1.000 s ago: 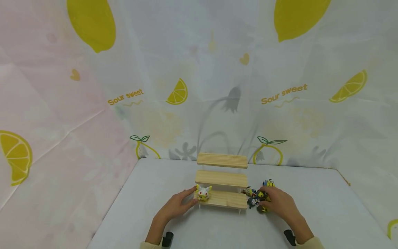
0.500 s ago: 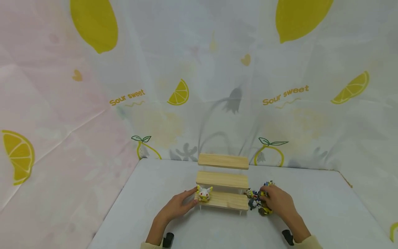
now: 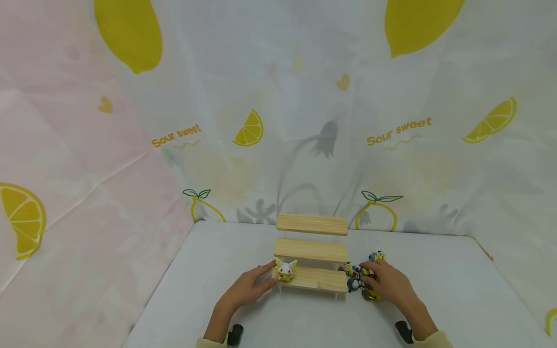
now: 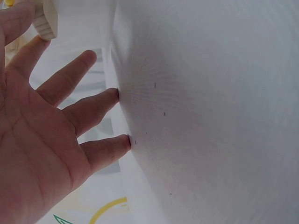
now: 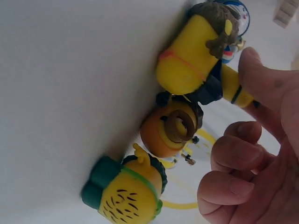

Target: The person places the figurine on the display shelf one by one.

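Note:
A three-tier wooden display shelf [image 3: 319, 279] stands on the white table. My left hand [image 3: 247, 288] holds the left end of its lowest board between thumb and index finger; the other fingers extend beyond it in the left wrist view. A white figurine with yellow ears [image 3: 285, 270] sits on that end. Right of the shelf, my right hand [image 3: 391, 282] pinches a small yellow minion figurine [image 5: 232, 86] with thumb and index finger, partly hidden. Around it lie a brown-haired yellow figurine [image 5: 187, 56], an orange-and-brown one [image 5: 163, 135] and a yellow-and-green one [image 5: 133, 189].
Behind the right hand lies a blue-and-yellow figurine [image 3: 376, 256]. A grey figurine [image 3: 353, 284] lies close to the shelf's right end. A lemon-printed cloth [image 3: 304, 159] hangs behind the table [image 3: 209, 241].
The right hand shifts slightly among the figurines and its fingers change their hold on the small yellow one. The left hand, shelf and white figurine stay put.

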Demonstrator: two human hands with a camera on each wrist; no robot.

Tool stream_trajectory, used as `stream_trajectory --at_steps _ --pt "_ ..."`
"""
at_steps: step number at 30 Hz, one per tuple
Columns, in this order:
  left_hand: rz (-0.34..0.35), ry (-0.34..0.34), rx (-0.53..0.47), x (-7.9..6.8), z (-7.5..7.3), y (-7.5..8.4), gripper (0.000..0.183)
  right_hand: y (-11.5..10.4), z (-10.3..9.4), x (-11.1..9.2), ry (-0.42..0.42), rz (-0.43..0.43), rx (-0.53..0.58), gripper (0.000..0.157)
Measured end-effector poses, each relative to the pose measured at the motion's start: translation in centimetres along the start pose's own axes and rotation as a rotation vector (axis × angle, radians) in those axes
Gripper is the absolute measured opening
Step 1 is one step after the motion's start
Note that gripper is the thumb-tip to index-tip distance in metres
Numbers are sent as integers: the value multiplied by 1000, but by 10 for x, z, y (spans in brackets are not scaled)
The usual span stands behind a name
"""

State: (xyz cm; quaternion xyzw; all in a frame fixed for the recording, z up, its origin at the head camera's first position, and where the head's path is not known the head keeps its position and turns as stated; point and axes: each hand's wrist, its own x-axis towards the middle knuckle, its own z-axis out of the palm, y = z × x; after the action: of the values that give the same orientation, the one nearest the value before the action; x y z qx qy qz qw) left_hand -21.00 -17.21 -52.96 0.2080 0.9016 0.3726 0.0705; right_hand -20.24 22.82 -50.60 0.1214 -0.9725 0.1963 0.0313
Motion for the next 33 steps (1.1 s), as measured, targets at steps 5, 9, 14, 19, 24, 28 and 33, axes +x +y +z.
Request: stream_trajectory --at_steps 5,9,14,19,24,28,33 --pt "1 2 -4 0 0 1 64 -1 1 1 11 48 -24 42" --pt "2 5 -1 0 1 0 64 -3 1 2 51 103 -43 45" --pt "3 10 2 0 1 -1 64 -4 1 2 70 131 -25 35" --pt "1 6 7 0 2 -1 65 -5 -2 0 76 139 -11 32" --pt "-2 1 14 1 2 -1 65 -7 -9 -5 94 148 42 34" --pt "0 2 21 1 2 -2 65 -11 -16 -10 108 133 81 33" --pt "8 4 23 1 2 -2 65 -18 -29 -16 147 80 120 32"
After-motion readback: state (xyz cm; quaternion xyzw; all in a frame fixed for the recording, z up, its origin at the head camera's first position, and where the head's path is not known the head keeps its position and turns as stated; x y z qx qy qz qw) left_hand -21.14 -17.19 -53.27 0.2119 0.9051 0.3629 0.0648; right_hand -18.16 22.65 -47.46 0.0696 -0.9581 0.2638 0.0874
